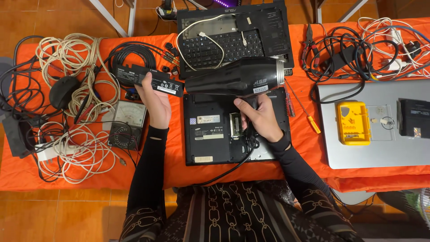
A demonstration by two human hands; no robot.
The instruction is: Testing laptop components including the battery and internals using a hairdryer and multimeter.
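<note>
My left hand (156, 104) holds up a long black laptop battery (145, 79) with a white label, above the orange-covered table (313, 143). My right hand (260, 117) grips the handle of a black hair dryer (237, 77), whose nozzle points left at the battery's right end. Under both lies a black laptop (210, 134) turned upside down, with an open memory slot and an empty battery bay at its far edge. The dryer's black cord runs down past my right wrist and off the table's near edge.
An analog multimeter (127, 123) lies left of the laptop, amid white and black cable coils (71, 94). A dismantled laptop keyboard base (233, 38) sits at the back. To the right are screwdrivers (309, 118), tangled cables, a silver laptop (376, 148) with a yellow box (353, 122).
</note>
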